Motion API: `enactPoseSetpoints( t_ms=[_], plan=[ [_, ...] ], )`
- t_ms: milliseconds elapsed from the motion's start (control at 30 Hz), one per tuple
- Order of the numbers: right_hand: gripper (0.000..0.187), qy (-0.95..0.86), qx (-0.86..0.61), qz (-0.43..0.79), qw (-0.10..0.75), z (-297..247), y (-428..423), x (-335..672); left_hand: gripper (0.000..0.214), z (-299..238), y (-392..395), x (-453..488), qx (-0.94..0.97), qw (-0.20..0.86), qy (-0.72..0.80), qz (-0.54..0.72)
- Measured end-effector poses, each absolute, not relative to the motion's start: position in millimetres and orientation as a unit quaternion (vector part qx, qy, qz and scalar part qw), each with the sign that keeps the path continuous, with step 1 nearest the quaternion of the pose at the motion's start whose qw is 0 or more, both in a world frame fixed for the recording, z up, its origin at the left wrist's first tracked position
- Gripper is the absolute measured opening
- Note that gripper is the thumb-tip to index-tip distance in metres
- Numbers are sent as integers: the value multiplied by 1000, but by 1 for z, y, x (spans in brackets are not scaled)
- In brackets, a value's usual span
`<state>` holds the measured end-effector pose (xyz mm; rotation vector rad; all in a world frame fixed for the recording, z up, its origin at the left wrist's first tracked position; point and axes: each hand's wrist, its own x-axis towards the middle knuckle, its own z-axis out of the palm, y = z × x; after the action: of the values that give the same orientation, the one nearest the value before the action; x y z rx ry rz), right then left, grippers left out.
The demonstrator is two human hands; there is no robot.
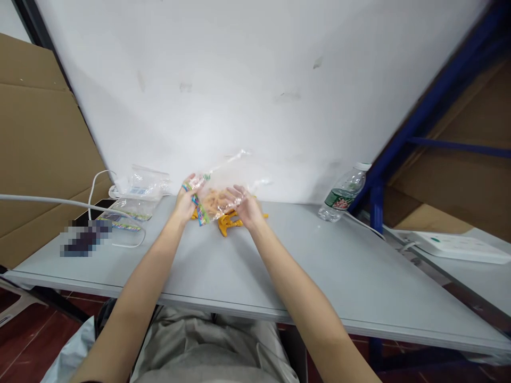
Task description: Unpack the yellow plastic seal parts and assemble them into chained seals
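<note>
A clear plastic bag (231, 183) with a colourful printed strip hangs over the table, and peach-orange pieces show through its film. My left hand (186, 202) grips it at the printed end, thumb over the strip. My right hand (248, 206) is at the bag's other side with its fingers stretched and apart, touching or very near the film. Below, partly covered by the bag and hands, several yellow-orange plastic pieces (227, 224) lie on the table; their exact kind cannot be made out.
On the grey table (311, 271), a tilted water bottle (344, 194) leans at the right. Other clear bags (146, 183) and a white cable (131, 215) lie at the left beside a cardboard box (40, 154). A white power strip (459, 247) sits far right. A white wall stands behind.
</note>
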<state>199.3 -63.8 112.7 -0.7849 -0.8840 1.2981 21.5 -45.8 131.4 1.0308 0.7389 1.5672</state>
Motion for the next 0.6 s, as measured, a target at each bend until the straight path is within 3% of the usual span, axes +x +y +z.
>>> enactPoseSetpoints(
  t_ms=[100,233,300,400,500,600],
  plan=[
    [24,-344,-318,596,652,102,-65,202,57,99,-42,26,369,574,323,656],
    [42,-306,-285,619,665,87,-72,197,58,72,-36,27,295,541,341,710],
    [37,-305,-296,595,681,79,-73,194,56,64,-35,27,304,534,336,714],
    [24,-314,-327,547,704,67,-70,195,49,58,-35,25,328,551,342,686],
    [26,-319,-333,538,705,61,-66,202,33,56,-36,20,336,558,373,661],
    [30,-313,-324,535,714,60,-63,210,30,58,-36,14,343,555,392,648]
  ],
)
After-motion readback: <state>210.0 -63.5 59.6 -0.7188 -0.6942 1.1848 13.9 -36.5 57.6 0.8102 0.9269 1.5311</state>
